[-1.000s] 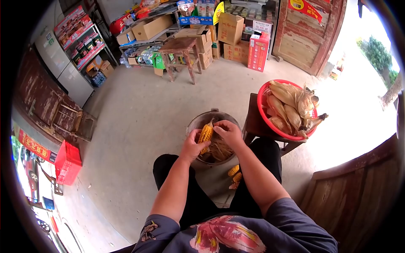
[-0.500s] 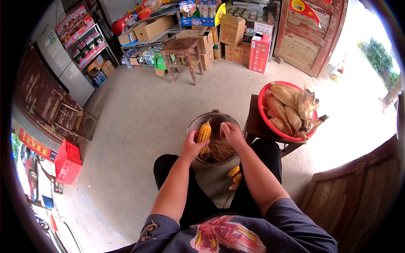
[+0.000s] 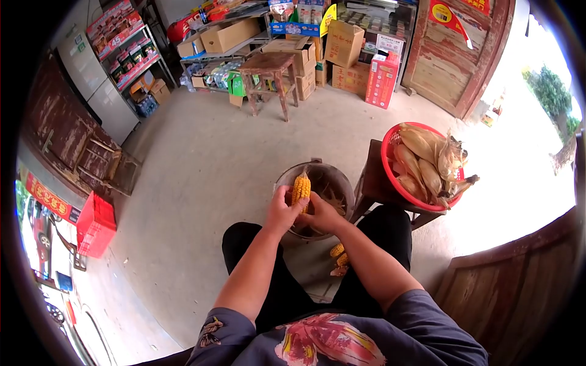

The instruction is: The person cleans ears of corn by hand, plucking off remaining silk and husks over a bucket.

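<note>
An ear of corn (image 3: 301,186) with bare yellow kernels stands nearly upright between my hands, above a round bucket (image 3: 350,196). My left hand (image 3: 281,211) is wrapped round its left side. From the right, my right hand (image 3: 321,215) closes on the lower part of the same ear; some of its fingertips are hidden. Dry husks (image 3: 333,198) lie inside the bucket. On the floor between my legs are several bare ears (image 3: 340,261), partly hidden by my right leg. To the right, a red basket (image 3: 389,160) holds several ears still in dry husks (image 3: 428,160).
The basket sits on a dark wooden stool (image 3: 370,174) beside my right knee. A second wooden stool (image 3: 268,63) stands ahead, before cardboard boxes (image 3: 343,46) and shelves. At left are a wooden chair (image 3: 110,161) and a red crate (image 3: 96,226). A wooden panel (image 3: 506,268) rises at right.
My right hand, apart from the ear before and over the bucket's right side, has moved left and down onto the ear. The view has shifted slightly.
</note>
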The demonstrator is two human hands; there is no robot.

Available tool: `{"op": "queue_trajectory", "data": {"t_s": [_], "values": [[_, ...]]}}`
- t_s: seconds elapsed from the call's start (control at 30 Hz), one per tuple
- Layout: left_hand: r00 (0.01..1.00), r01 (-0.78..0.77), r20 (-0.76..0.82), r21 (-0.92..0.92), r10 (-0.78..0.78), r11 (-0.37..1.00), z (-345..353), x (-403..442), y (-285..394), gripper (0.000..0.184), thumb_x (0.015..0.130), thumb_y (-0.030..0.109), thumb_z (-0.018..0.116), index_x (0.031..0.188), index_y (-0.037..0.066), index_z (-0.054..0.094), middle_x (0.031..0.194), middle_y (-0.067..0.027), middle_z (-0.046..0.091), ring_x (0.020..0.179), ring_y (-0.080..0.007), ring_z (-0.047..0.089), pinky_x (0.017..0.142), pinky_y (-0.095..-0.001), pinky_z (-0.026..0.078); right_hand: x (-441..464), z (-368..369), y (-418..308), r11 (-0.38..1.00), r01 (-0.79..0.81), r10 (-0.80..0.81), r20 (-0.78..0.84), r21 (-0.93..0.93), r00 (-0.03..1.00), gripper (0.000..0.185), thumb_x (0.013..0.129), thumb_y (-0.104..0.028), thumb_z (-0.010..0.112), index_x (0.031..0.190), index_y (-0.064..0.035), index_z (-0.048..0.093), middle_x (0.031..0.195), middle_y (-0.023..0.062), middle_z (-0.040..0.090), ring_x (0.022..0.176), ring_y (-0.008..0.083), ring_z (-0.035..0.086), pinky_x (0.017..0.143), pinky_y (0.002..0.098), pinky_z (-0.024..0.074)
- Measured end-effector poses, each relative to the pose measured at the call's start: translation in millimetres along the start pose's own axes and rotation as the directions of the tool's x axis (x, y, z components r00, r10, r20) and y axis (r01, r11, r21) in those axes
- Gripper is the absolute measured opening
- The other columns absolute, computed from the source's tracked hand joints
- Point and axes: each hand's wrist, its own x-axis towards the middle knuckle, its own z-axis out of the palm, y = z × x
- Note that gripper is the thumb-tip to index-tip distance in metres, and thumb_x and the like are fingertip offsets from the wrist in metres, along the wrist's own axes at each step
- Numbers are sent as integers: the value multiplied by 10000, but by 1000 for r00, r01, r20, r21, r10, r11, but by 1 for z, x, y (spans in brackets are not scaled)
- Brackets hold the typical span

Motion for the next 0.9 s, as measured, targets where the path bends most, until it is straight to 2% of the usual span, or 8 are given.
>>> {"op": "queue_trajectory", "data": {"t_s": [0.13,0.23,0.37,0.57,0.67,0.73,0.77,0.9], "values": [[989,-145,3,235,148,961,-10,6,24,489,882,411,739,1117,28,545,933,-111,665,859,-228,656,775,-353,530,-2,-2,-12,999,-41,41,-1,3,999,680,804,-259,795,1334,-21,443,1189,154,631,1104,237,615,956,364,479],[940,-332,140,593,311,734,-16,20,29,449,920,500,626,947,60,542,798,-126,658,740,-336,639,647,-427,504,-2,-1,0,999,-46,46,-5,3,999,644,811,-261,782,1309,-23,450,1152,145,632,1071,228,608,936,368,479],[957,-269,260,646,125,714,-16,38,23,400,938,477,592,912,80,558,771,-124,663,770,-355,655,646,-471,505,1,-9,21,992,-98,97,14,79,995,616,813,-265,762,1289,-23,454,1119,142,628,1039,225,601,912,366,478],[955,-265,246,444,169,856,-10,46,-6,278,976,326,552,856,75,552,752,-137,639,740,-381,624,624,-464,488,6,-17,9,973,-213,204,96,94,974,616,836,-196,694,1363,-14,430,1139,69,593,1017,143,577,896,307,480],[997,-14,82,348,-16,937,-12,50,-24,247,975,249,543,831,49,528,737,-154,613,702,-401,581,616,-440,479,8,-17,-5,888,-363,325,173,282,930,590,842,-178,669,1362,-23,438,1155,73,602,1046,149,579,915,305,473],[1000,15,1,167,-16,986,-23,63,-19,269,984,222,532,788,41,508,690,-122,597,644,-316,586,599,-373,476,12,-15,-2,822,-424,372,205,380,905,573,847,-167,665,1357,-31,443,1170,76,612,1077,152,580,933,301,467],[951,297,95,-19,-294,955,-34,64,-6,245,992,190,534,800,39,522,693,-53,599,644,-175,597,603,-315,478,14,-14,2,801,-407,337,230,440,913,579,855,-138,636,1383,-27,426,1192,76,603,1100,156,573,948,299,461],[989,147,65,-330,-133,932,-44,64,-7,65,983,104,573,976,39,578,903,-3,600,790,-88,605,729,-232,505,16,-12,2,788,-359,270,244,500,932,586,851,-59,509,1425,-15,398,1226,124,605,1105,209,608,974,321,467]]}}
